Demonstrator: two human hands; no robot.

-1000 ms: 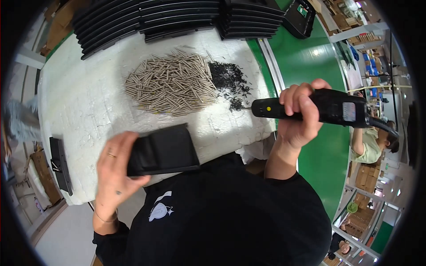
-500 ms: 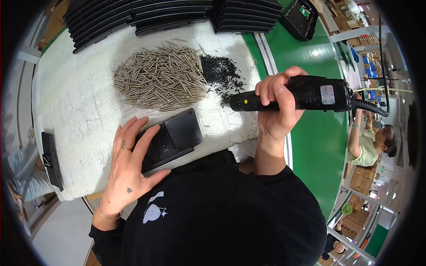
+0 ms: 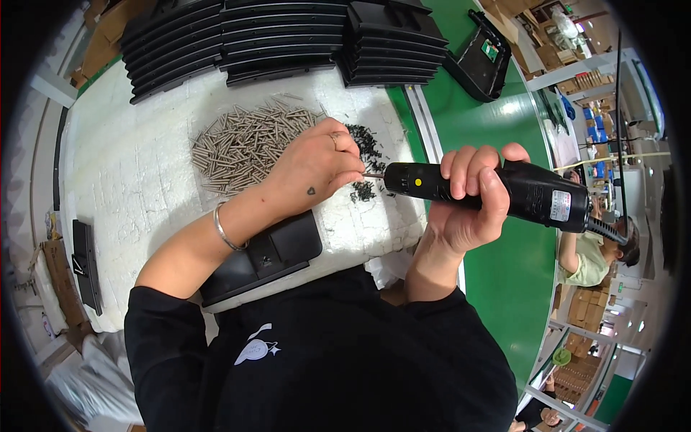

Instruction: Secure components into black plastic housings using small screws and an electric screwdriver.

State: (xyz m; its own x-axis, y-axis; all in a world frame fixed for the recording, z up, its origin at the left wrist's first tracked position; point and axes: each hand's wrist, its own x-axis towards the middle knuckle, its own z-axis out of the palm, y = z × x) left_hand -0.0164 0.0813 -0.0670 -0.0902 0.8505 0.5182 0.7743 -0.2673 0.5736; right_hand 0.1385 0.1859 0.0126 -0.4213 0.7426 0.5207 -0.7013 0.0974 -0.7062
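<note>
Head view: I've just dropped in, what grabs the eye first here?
The right hand grips a black electric screwdriver level over the table's right edge, while the left hand pinches at its bit tip above a scatter of small black screws. Behind the left hand lies a heap of silver pins on the white foam mat, and a black plastic panel sits under the left forearm.

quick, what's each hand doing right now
Left hand: fingertips pinched at the bit of the electric screwdriver, over the small black screws; what it grips cannot be told.
Right hand: closed around the electric screwdriver.
</note>
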